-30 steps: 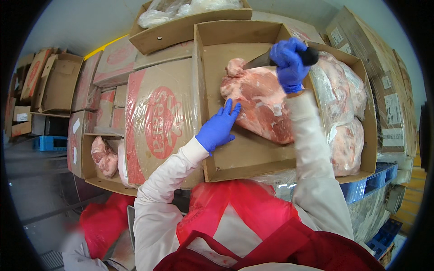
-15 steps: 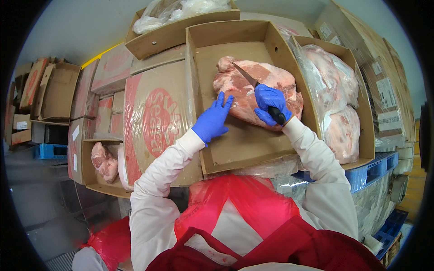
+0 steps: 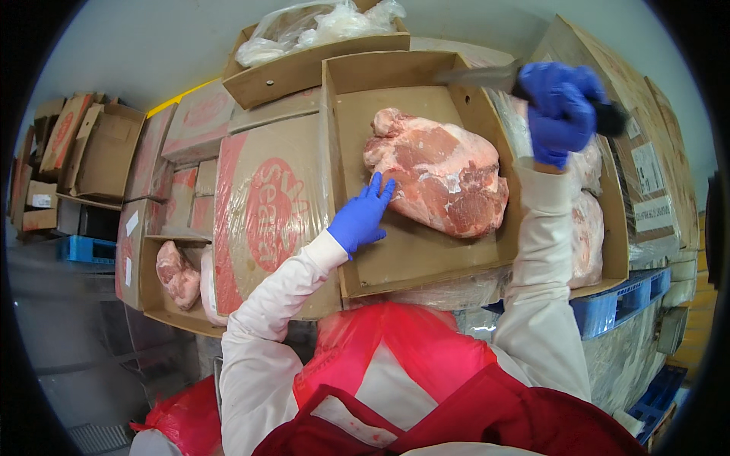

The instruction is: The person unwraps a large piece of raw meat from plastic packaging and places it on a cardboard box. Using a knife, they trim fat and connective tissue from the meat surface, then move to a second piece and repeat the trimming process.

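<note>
The pink-red meat (image 3: 441, 182), streaked white and knobbed near eleven o'clock, lies in a cardboard box (image 3: 411, 270). The left grip (image 3: 360, 222), loosely spread, touches it at eight; the right grip (image 3: 559, 110) clenches a knife (image 3: 490, 75) at two.

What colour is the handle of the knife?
The knife handle is black; it shows best in the head view.

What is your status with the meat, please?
Left hand touching meat. Right hand gripping knife, apart from meat. Meat in open carton, nothing else on top.
</note>
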Demonstrator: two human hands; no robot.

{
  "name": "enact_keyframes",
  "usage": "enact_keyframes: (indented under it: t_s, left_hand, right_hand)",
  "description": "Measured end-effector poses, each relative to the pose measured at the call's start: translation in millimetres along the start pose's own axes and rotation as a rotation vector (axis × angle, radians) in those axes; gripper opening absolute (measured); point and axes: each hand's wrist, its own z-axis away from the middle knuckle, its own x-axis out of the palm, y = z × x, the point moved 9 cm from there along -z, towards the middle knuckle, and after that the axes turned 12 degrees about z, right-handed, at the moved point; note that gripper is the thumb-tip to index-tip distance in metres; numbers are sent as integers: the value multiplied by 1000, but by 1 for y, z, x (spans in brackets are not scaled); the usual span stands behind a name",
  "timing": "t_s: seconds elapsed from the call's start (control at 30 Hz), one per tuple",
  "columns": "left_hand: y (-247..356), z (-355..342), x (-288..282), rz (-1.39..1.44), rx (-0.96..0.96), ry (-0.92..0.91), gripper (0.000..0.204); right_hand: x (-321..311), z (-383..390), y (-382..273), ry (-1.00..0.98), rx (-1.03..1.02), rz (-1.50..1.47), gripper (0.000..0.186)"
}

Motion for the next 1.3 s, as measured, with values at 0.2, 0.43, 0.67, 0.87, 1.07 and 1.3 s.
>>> enact_keyframes:
  t_s: [0.2,0.43,0.67,0.87,1.07,1.3]
  left_hand:
    - [12,-15,-9,85,-13,5,108]
    - [15,-3,-11,91,-61,-13,106]
    - [16,-3,-4,44,-22,-77,103]
    - [3,1,-2,69,-69,-54,102]
    - [15,-12,-9,87,-13,8,104]
    - [14,-7,-7,68,18,22,105]
  right_hand:
    - [-6,113,140,122,312,151,18]
    - [60,169,76,-502,-58,514,15]
    - [-17,103,75,121,311,341,20]
    - [-12,-5,6,-169,-84,-320,14]
    - [-6,101,142,167,259,-81,19]
    - [6,164,106,-220,162,605,22]
